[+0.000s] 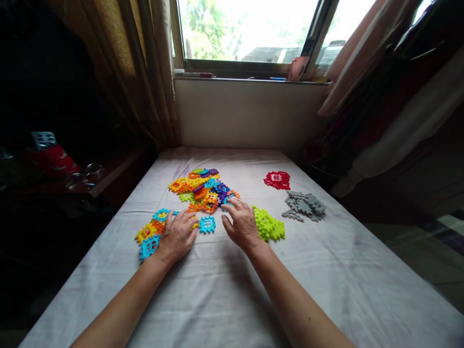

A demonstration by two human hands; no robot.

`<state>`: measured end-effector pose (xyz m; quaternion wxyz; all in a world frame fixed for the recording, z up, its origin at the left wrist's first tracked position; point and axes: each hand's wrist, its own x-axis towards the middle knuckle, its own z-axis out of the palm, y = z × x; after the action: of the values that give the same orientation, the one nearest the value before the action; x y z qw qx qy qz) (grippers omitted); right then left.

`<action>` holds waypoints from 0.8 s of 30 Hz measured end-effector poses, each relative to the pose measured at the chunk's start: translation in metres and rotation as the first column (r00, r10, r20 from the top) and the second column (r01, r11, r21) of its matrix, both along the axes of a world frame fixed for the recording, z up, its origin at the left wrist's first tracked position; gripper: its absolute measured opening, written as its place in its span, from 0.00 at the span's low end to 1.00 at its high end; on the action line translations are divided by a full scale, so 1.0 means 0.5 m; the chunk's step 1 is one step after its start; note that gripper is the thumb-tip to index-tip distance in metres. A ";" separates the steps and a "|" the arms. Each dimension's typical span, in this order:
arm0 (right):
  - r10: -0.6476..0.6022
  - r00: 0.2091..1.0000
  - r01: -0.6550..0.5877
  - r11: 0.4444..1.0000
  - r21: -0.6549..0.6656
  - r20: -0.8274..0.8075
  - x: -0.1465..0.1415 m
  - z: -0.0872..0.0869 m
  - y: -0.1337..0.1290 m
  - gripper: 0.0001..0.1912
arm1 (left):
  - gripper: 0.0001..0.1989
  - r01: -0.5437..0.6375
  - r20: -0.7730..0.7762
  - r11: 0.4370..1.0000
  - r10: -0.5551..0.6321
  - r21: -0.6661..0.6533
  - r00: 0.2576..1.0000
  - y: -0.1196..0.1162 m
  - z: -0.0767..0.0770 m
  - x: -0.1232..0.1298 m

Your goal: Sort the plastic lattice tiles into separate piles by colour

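Picking at the mixed pile (197,186) with both hands low over the pieces.

Reaching to the near right edge of the mixed pile with the right hand (242,220), thumb and fingers held apart, with no piece visibly gripped. Covering part of the left pile (150,246) with the left hand (177,234); cannot tell of any grasp beneath the palm. Framing a lone blue piece (208,224) between both hands, flat on the sheet (203,299). Placed beside the right hand, the green pile (270,226); farther right, the red pile (277,180) and grey pile (306,205). Seemingly at the step of choosing a piece; probably calling next for closing right thumb and fingertips on just one, free of overlapping neighbours.
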<state>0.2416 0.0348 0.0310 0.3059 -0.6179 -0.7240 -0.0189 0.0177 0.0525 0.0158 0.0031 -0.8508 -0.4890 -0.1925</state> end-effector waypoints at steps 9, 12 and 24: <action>0.110 0.994 -0.104 0.982 -0.156 0.028 -0.114 -0.040 0.046 0.17 | 0.20 -0.355 0.106 0.933 0.359 -0.058 0.927 0.057 -0.021 -0.136; 0.264 0.964 -0.265 0.962 -0.070 -0.018 -0.143 -0.050 0.023 0.14 | 0.21 -0.339 0.165 0.938 0.346 -0.072 0.923 0.064 -0.029 -0.140; 0.107 0.988 -0.090 0.985 -0.150 0.109 -0.099 -0.036 0.078 0.11 | 0.21 -0.304 0.376 0.944 0.330 -0.127 0.866 0.063 -0.023 -0.144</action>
<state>0.1920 0.0738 0.0132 0.2181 -0.5996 -0.7699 0.0124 -0.0543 0.0841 0.0044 -0.0904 -0.7026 -0.6185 -0.3400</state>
